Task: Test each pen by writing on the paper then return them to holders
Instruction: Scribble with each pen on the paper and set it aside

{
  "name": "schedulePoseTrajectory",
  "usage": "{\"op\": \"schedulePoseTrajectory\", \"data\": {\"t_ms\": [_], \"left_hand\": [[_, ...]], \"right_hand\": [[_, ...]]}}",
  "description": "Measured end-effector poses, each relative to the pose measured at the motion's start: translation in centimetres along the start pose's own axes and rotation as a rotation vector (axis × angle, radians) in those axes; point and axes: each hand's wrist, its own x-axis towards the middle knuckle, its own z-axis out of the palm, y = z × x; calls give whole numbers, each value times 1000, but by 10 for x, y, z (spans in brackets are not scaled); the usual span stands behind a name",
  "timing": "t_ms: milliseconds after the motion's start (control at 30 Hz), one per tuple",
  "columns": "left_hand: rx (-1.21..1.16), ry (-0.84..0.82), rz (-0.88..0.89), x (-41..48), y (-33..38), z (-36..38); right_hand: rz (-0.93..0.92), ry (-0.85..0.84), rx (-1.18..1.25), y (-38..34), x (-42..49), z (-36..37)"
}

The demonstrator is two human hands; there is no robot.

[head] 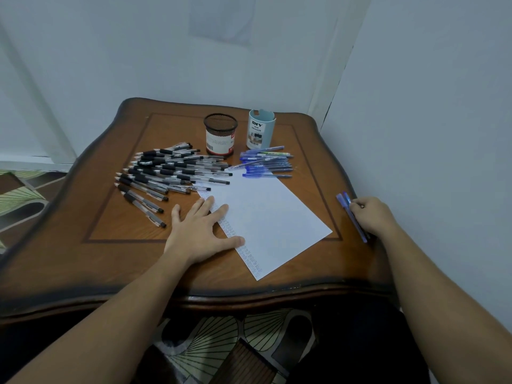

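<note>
Paper (271,217) is pinned along its left edge by the left hand (199,234), laid flat with fingers spread, nothing gripped. A blue pen (345,204) is held in the right hand (372,216), fingers curled round it, way out at the right edge of the table (110,259) and well apart from the sheet. Something else blue sits alongside it, a second pen or a cap, can't be told which. Black pens (166,173) are fanned out left of the paper, loose blue pens (266,163) lie just in front of the teal holder (260,130), and nothing is seen poking out of it or the mesh holder (220,135). Biggest risk, probably: the held pen gets fumbled and lost off that table edge. Also, the black pile touches the sheet's far corner, so pens could be rolled if the paper gets dragged, and tested ones could easily be mixed back in with untested.
</note>
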Motion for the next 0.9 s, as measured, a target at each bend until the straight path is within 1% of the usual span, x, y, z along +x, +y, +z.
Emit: {"op": "schedulePoseTrajectory", "data": {"t_ms": [167, 233, 300, 333, 367, 467, 533, 600, 667, 700, 767, 833, 900], "left_hand": [[-3, -2, 0, -1, 1, -1], [-5, -4, 0, 0, 1, -1], [-2, -11, 0, -1, 1, -2], [-1, -11, 2, -1, 1, -2], [1, -10, 4, -1, 1, -2], [-7, 3, 7, -2, 0, -1], [-9, 14, 6, -1, 0, 0], [-9, 4, -2, -1, 0, -1], [-9, -7, -9, 0, 1, -3], [-12, -11, -11, 0, 1, -3], [-19, -6, -14, -1, 1, -3], [-30, 1, -16, -1, 0, -2], [-38, 7, -16, -1, 0, -2]], "right_hand": [[-1, 49, -3, 2, 1, 3], [-18, 154, 9, -2, 1, 4], [-97, 316, -28, -17, 3, 9], [-153, 351, -49, -30, 5, 13], [-214, 332, -59, -45, 9, 20], [-437, 115, -36, -88, 21, 47], [-575, 15, -63, -108, 32, 68], [-547, -25, -164, -128, 38, 85], [-490, 5, -246, -145, 42, 97], [-490, 65, -272, -152, 43, 100], [-525, 169, -296, -158, 44, 103], [-565, 177, -317, -157, 44, 101], [-649, 181, -382, -151, 43, 100]]}}
